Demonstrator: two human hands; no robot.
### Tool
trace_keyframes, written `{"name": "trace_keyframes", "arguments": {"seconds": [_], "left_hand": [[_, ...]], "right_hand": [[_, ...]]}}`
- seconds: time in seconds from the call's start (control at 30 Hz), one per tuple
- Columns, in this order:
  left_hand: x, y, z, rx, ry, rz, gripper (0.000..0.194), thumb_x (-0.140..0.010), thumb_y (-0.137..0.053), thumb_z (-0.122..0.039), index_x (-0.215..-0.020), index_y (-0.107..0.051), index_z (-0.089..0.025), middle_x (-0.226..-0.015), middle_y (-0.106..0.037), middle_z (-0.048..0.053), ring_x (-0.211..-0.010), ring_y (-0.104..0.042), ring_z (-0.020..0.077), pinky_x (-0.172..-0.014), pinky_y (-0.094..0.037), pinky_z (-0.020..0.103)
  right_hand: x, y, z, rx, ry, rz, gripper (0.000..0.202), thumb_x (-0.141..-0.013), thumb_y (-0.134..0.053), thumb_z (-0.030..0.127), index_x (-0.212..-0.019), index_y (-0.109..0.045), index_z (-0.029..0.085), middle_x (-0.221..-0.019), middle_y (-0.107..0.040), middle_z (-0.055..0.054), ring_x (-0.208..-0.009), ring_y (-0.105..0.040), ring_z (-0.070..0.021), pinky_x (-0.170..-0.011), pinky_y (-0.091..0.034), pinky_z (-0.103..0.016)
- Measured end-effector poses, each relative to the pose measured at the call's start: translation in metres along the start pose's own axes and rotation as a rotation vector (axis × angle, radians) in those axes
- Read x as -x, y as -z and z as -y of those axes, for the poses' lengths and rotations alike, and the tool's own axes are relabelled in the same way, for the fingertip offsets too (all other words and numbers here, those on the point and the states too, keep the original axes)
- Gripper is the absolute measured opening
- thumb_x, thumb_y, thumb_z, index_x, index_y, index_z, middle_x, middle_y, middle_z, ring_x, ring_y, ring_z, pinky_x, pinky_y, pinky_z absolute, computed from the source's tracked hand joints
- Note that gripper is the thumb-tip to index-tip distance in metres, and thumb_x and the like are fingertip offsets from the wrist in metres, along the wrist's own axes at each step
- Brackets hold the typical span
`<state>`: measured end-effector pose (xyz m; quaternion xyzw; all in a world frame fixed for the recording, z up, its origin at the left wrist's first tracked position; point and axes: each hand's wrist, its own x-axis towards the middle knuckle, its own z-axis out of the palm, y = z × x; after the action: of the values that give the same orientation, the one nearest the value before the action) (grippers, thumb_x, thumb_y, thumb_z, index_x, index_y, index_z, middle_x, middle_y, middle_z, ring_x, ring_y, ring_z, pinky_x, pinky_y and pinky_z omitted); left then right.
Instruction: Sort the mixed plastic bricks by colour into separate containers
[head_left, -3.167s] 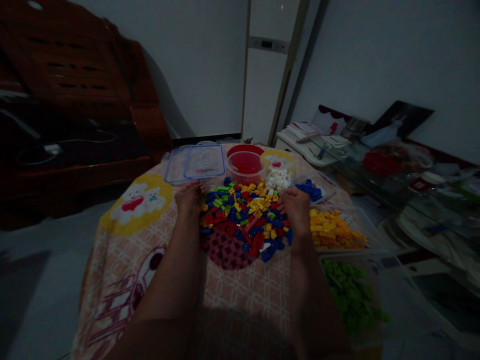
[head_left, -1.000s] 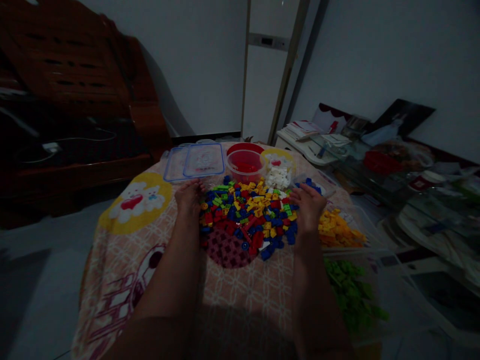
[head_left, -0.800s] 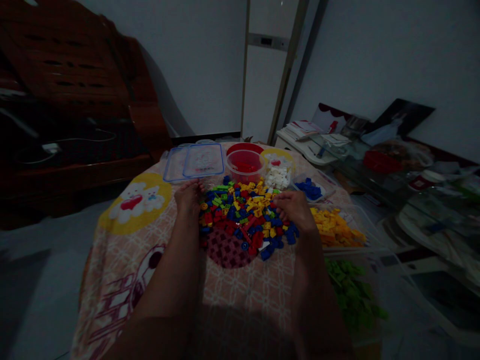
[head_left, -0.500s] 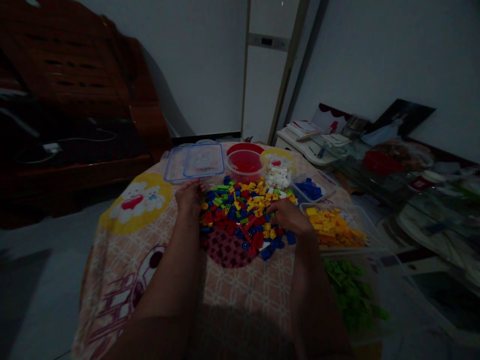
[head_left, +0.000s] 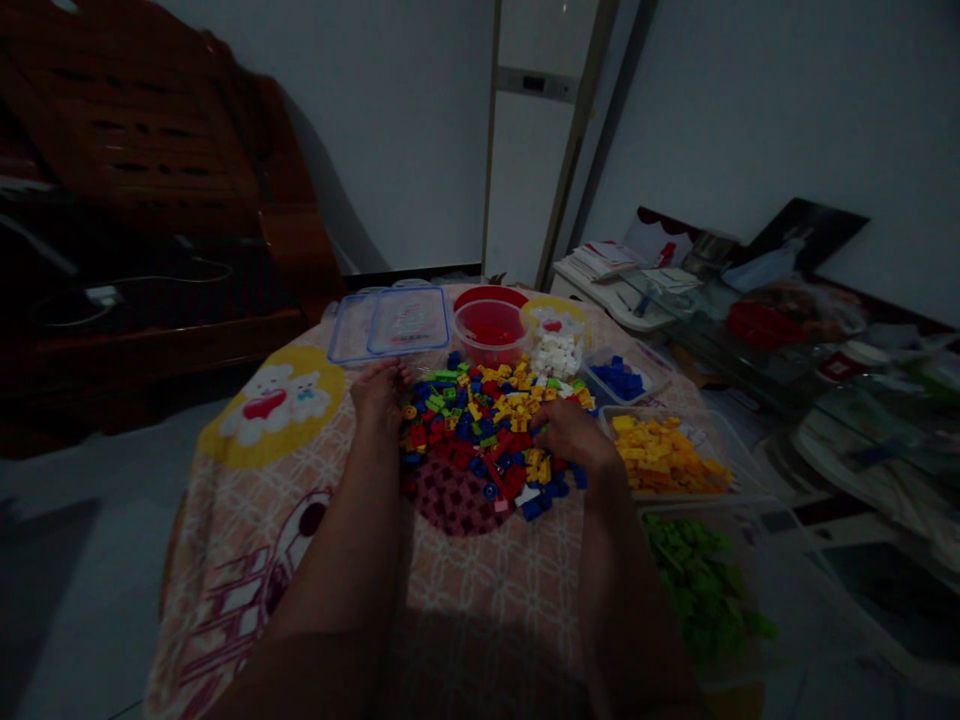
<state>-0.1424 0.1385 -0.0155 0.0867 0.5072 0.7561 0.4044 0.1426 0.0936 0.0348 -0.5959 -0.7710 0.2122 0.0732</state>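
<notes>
A mixed pile of toy building bricks (head_left: 480,415), in red, yellow, blue and green, lies spread on the patterned tablecloth (head_left: 487,580). At its left edge rests my left hand (head_left: 377,392), fingers loosely stretched and apart, with no brick visible in it. My right hand (head_left: 576,435) reaches into the right side of the pile. Its fingers are bent and drawn together among yellow and red bricks; whatever is between the fingertips is hidden. Closest to that hand are the yellow bricks (head_left: 667,458) in a clear plastic box (head_left: 739,455).
Green bricks (head_left: 701,585) fill another clear box at the near right. Blue bricks (head_left: 619,378) sit in a small tray, beside a heap of white bricks (head_left: 556,355). A round tub (head_left: 491,345) holds red pieces. Blue-rimmed lids (head_left: 409,320) lie at the back left.
My right hand has shifted slightly left and its fingers have drawn in among the bricks. A small pink piece now shows at the pile's near edge. My left hand stays put.
</notes>
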Motion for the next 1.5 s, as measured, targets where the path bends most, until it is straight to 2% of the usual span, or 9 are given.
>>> {"name": "trace_keyframes", "arguments": {"seconds": [0.23, 0.5, 0.6, 0.77, 0.9, 1.07, 1.17, 1.33, 1.5], "left_hand": [[0.000, 0.000, 0.000, -0.006, -0.002, 0.003, 0.016, -0.063, -0.057, 0.002, -0.069, -0.059, -0.012, -0.059, -0.061, 0.001, -0.052, -0.057, 0.0080, -0.051, -0.049, 0.015], [0.000, -0.002, 0.000, 0.000, -0.009, -0.009, 0.016, -0.061, -0.054, 0.002, -0.066, -0.059, -0.012, -0.058, -0.060, 0.001, -0.052, -0.056, 0.0086, -0.051, -0.048, 0.015], [-0.004, 0.001, 0.002, -0.009, -0.014, 0.010, 0.016, -0.060, -0.055, 0.001, -0.068, -0.060, -0.012, -0.060, -0.061, 0.002, -0.054, -0.058, 0.0092, -0.052, -0.049, 0.016], [-0.006, 0.001, 0.004, -0.003, -0.016, 0.017, 0.016, -0.060, -0.056, 0.001, -0.069, -0.061, -0.012, -0.060, -0.061, 0.002, -0.054, -0.057, 0.0090, -0.052, -0.049, 0.017], [-0.004, 0.000, 0.004, 0.006, -0.020, -0.001, 0.016, -0.061, -0.054, 0.001, -0.069, -0.060, -0.011, -0.059, -0.061, 0.002, -0.051, -0.056, 0.0082, -0.051, -0.049, 0.016], [-0.004, 0.001, 0.003, -0.003, -0.016, 0.020, 0.015, -0.061, -0.056, 0.000, -0.070, -0.060, -0.012, -0.058, -0.060, 0.001, -0.052, -0.057, 0.0086, -0.051, -0.049, 0.017], [-0.003, 0.001, 0.002, -0.003, -0.017, 0.034, 0.015, -0.061, -0.056, 0.000, -0.069, -0.060, -0.012, -0.059, -0.060, 0.001, -0.052, -0.057, 0.0083, -0.052, -0.050, 0.017], [-0.002, -0.001, 0.002, 0.008, -0.018, 0.001, 0.015, -0.061, -0.055, 0.002, -0.068, -0.060, -0.011, -0.058, -0.060, 0.002, -0.050, -0.055, 0.0084, -0.049, -0.048, 0.017], [-0.004, 0.001, 0.003, -0.009, -0.026, 0.019, 0.017, -0.060, -0.056, 0.002, -0.068, -0.061, -0.011, -0.060, -0.060, 0.002, -0.053, -0.057, 0.0095, -0.051, -0.048, 0.017]], "right_hand": [[-0.002, 0.004, -0.009, -0.544, -0.101, -0.023, 0.012, -0.086, -0.060, 0.020, -0.078, -0.068, 0.017, -0.046, -0.057, 0.006, -0.037, -0.049, -0.0096, -0.040, -0.034, -0.019], [-0.006, 0.004, -0.008, -1.192, -0.201, -0.265, 0.011, -0.083, -0.066, 0.021, -0.076, -0.061, 0.014, -0.056, -0.068, -0.002, -0.044, -0.064, -0.0126, -0.040, -0.050, -0.018], [-0.013, 0.001, -0.013, -1.378, -0.232, -0.452, 0.010, -0.077, -0.070, 0.019, -0.079, -0.060, 0.015, -0.059, -0.069, -0.003, -0.050, -0.068, -0.0154, -0.047, -0.057, -0.021], [-0.028, -0.007, -0.033, -1.496, -0.240, -0.991, 0.038, -0.070, -0.073, 0.022, -0.104, -0.060, 0.013, -0.073, -0.066, 0.001, -0.073, -0.073, -0.0172, -0.076, -0.065, -0.035], [-0.033, -0.009, -0.044, -1.417, -0.202, -1.150, 0.061, -0.069, -0.069, 0.024, -0.126, -0.054, 0.011, -0.088, -0.065, -0.001, -0.090, -0.071, -0.0179, -0.088, -0.063, -0.041], [-0.032, -0.006, -0.041, -1.300, -0.164, -1.143, 0.060, -0.071, -0.065, 0.027, -0.129, -0.057, 0.013, -0.104, -0.067, -0.008, -0.096, -0.071, -0.0193, -0.083, -0.064, -0.038], [-0.026, -0.002, -0.034, -1.238, -0.141, -1.055, 0.047, -0.069, -0.069, 0.030, -0.112, -0.066, 0.012, -0.093, -0.071, -0.007, -0.084, -0.072, -0.0184, -0.073, -0.063, -0.031], [-0.010, 0.004, -0.015, -1.079, -0.095, -0.531, 0.028, -0.067, -0.070, 0.031, -0.088, -0.072, 0.012, -0.058, -0.067, 0.000, -0.044, -0.059, -0.0124, -0.042, -0.048, -0.021], [-0.006, -0.006, 0.024, -0.661, 0.033, -0.223, 0.017, -0.078, -0.067, 0.026, -0.086, -0.077, 0.016, -0.062, -0.070, 0.000, -0.056, -0.065, -0.0150, -0.055, -0.050, -0.023]]}}
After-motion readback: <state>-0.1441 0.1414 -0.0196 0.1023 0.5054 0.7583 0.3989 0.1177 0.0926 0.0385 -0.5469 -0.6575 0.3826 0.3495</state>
